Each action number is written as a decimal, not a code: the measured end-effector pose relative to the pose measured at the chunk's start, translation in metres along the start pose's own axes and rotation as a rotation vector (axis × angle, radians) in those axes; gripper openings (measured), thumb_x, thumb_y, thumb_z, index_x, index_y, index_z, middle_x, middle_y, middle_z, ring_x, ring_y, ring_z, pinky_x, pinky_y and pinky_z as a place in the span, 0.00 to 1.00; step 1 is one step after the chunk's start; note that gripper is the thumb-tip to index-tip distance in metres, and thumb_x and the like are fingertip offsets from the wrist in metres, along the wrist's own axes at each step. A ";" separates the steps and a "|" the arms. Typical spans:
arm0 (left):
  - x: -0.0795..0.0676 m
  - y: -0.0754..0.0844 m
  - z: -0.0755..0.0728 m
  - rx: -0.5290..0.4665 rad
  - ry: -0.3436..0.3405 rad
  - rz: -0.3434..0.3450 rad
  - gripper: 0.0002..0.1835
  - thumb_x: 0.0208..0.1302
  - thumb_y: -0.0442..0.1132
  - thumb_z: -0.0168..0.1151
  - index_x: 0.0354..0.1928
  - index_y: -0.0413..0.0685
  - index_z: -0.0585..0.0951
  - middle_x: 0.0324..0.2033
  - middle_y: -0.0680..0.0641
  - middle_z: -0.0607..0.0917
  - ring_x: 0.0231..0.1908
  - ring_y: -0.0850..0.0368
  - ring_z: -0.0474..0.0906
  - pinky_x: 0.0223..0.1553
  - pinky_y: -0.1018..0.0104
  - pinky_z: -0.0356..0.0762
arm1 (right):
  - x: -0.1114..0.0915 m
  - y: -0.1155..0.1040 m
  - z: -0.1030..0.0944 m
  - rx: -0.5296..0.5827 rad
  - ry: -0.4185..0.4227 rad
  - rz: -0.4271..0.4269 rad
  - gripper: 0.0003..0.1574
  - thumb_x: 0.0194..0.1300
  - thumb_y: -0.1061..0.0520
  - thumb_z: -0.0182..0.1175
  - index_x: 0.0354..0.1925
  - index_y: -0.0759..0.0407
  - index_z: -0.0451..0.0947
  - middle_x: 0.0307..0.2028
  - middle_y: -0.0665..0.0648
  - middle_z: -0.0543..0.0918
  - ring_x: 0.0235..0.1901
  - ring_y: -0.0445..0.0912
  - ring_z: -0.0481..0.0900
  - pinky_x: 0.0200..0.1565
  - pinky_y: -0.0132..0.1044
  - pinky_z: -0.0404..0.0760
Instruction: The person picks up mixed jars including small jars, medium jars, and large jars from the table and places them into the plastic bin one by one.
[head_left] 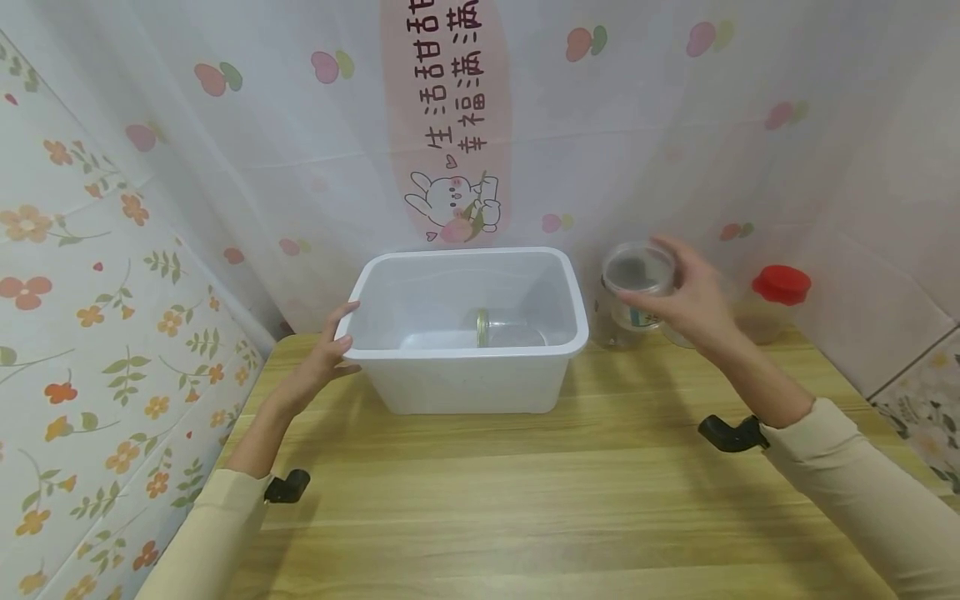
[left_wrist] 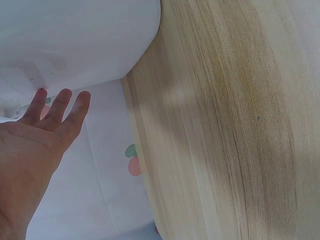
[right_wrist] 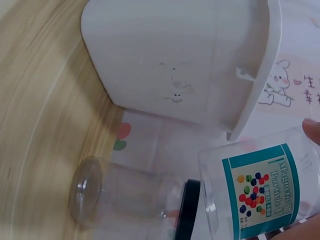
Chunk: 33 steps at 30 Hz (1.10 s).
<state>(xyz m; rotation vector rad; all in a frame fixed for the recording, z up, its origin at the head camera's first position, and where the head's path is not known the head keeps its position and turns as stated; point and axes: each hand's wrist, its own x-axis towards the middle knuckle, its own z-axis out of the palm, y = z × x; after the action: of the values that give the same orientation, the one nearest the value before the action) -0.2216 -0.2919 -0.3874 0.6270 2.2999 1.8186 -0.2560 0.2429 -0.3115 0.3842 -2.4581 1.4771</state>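
My right hand (head_left: pixel 693 300) grips a clear plastic jar (right_wrist: pixel 257 185) with a teal "Magnetic Particle" label, raised above the table to the right of the tub. Just below and behind it in the head view, a clear jar with a black lid (right_wrist: pixel 187 210) stands on the table. At the left end of the white plastic tub (head_left: pixel 465 383) is my left hand (head_left: pixel 318 358), its fingertips at the rim and outer wall. Three nearly straight fingers (left_wrist: pixel 61 102) show against that wall in the left wrist view. A glass jar with a gold-coloured lid (head_left: pixel 482 328) lies on its side in the tub.
A clear jar with a red lid (head_left: pixel 782 285) stands at the back right, partly behind my right hand. Patterned sheeting (head_left: pixel 300 167) hangs close behind the wooden table (head_left: pixel 480 492) and along its left. A tiled wall (head_left: pixel 885 333) borders the right side.
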 end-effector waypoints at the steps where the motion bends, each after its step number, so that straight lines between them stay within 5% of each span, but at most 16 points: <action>1: 0.000 0.000 0.000 -0.001 0.000 -0.001 0.33 0.79 0.54 0.38 0.79 0.66 0.41 0.72 0.38 0.49 0.67 0.30 0.58 0.61 0.25 0.55 | 0.000 -0.001 0.000 -0.005 -0.001 0.000 0.60 0.55 0.57 0.79 0.78 0.56 0.57 0.64 0.63 0.70 0.57 0.59 0.71 0.47 0.35 0.73; 33: 0.001 -0.001 0.000 -0.003 -0.002 -0.005 0.34 0.78 0.54 0.39 0.79 0.65 0.41 0.73 0.38 0.46 0.68 0.28 0.55 0.61 0.24 0.54 | 0.014 -0.029 0.020 -0.052 0.039 -0.118 0.62 0.48 0.59 0.83 0.75 0.61 0.60 0.65 0.65 0.71 0.61 0.58 0.68 0.58 0.58 0.69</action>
<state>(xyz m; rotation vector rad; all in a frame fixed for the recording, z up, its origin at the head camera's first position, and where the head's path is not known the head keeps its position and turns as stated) -0.2225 -0.2918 -0.3885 0.6218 2.2952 1.8178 -0.2603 0.2114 -0.2923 0.4770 -2.3943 1.3573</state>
